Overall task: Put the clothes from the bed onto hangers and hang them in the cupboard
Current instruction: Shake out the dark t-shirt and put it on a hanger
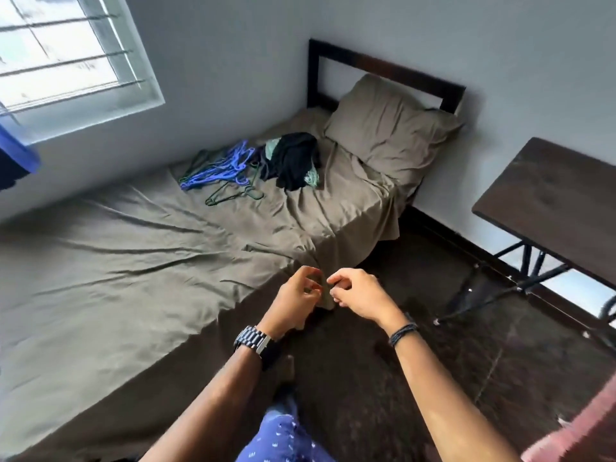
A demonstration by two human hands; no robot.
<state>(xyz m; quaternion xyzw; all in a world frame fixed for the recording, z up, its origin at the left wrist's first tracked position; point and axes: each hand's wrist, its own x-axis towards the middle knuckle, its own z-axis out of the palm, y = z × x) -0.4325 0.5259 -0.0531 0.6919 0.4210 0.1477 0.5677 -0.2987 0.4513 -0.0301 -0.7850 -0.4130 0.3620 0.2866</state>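
1. Left hand [295,296] and right hand [358,295]: fingers loosely curled, tips nearly meeting, holding nothing, above the bed [133,261] edge.
2. Dark clothes pile [293,161] beside the pillow [390,128].
3. Blue and green hangers [223,171] just left of the pile.

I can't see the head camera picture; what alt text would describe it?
Two bare hands, left hand and right hand, meet with fingers curled at the edge of a bed, holding nothing clearly visible. Farther up the bed lie a dark clothes pile and blue and green hangers, beside a pillow.
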